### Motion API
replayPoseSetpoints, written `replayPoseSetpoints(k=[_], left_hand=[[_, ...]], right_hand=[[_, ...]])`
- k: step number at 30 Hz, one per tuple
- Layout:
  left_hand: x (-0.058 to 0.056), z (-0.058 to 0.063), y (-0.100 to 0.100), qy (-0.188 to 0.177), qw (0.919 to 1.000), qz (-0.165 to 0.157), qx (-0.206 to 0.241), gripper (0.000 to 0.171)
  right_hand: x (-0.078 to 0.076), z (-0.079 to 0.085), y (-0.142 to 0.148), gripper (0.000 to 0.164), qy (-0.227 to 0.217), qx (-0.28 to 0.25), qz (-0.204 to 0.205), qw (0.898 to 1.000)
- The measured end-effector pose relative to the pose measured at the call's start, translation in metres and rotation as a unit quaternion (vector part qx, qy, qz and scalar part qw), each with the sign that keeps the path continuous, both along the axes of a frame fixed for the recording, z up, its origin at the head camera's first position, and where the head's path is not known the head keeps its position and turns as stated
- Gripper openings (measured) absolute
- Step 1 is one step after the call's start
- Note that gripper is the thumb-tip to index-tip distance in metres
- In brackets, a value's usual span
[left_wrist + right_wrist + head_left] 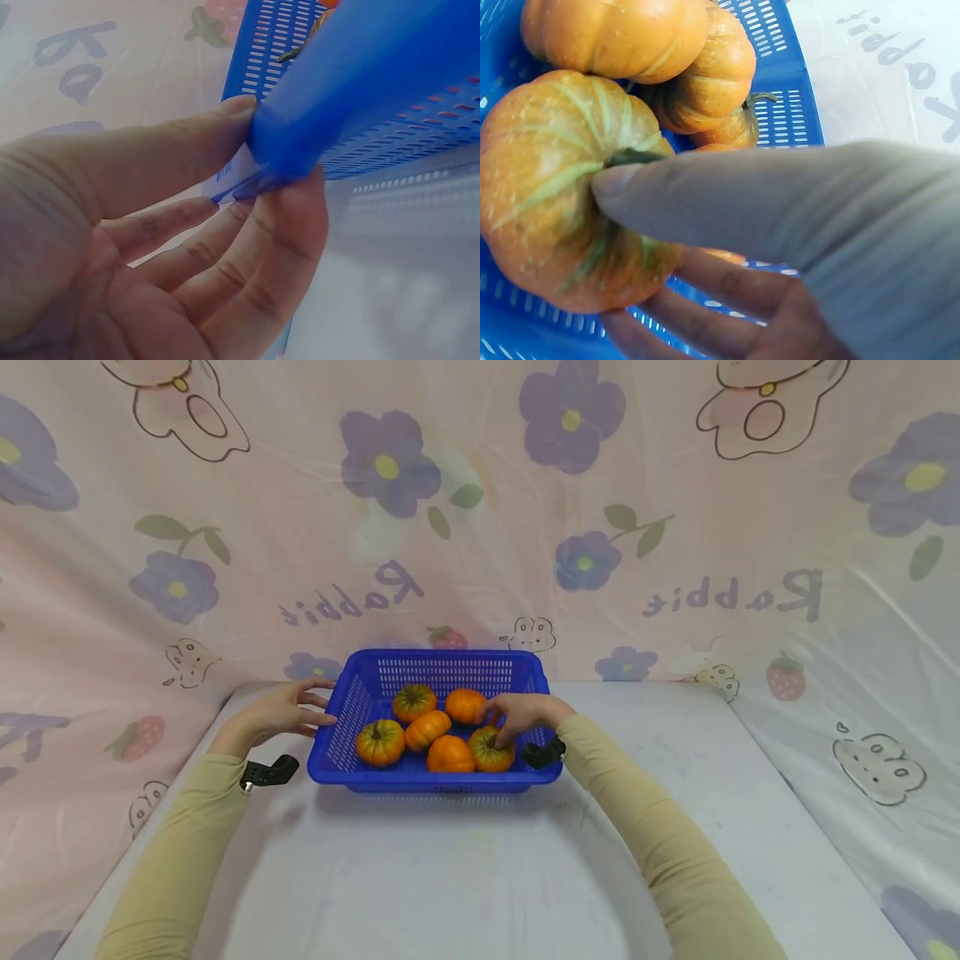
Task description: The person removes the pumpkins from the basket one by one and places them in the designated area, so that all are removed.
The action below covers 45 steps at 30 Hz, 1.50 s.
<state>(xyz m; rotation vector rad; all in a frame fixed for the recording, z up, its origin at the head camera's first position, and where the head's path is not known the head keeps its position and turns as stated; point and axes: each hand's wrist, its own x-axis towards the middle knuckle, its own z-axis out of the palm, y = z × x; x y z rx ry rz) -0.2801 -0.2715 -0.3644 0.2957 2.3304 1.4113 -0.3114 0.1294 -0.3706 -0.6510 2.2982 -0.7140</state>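
Observation:
A blue plastic basket (390,778) with slotted walls holds several small orange pumpkins. At its left end my left hand (281,710) pinches the rim (300,120), thumb on one side and fingers beneath. My right hand (522,710) reaches inside at the right and grips a green-striped orange pumpkin (547,202). The thumb (622,184) presses beside its dark stem, while the other fingers curve along its side. Close by lie a plain orange pumpkin (451,756) and another orange pumpkin (463,706), partly behind the right hand.
The basket stands on a white table (465,877), near its back edge. Behind and beside the table hangs a pale curtain (480,543) printed with flowers and rabbits. Farther left in the basket are a stemmed pumpkin (380,745) and a greenish-topped pumpkin (415,702).

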Motion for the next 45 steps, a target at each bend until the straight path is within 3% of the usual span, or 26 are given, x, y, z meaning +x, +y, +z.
replayPoseSetpoints(k=[29,38,45], left_hand=[[-0.001,-0.003,-0.002,0.004,1.0000,0.003,0.001,0.078],[0.000,-0.004,-0.001,0.005,1.0000,0.001,0.002,0.078],[-0.001,-0.004,-0.002,0.006,1.0000,0.002,0.001,0.078]], right_hand=[[0.003,-0.002,-0.001,0.046,0.021,0.022,0.029,0.999],[0.006,0.000,0.001,0.045,0.016,0.003,0.036,0.999],[0.004,0.007,0.007,0.043,0.052,-0.012,0.035,0.998]])
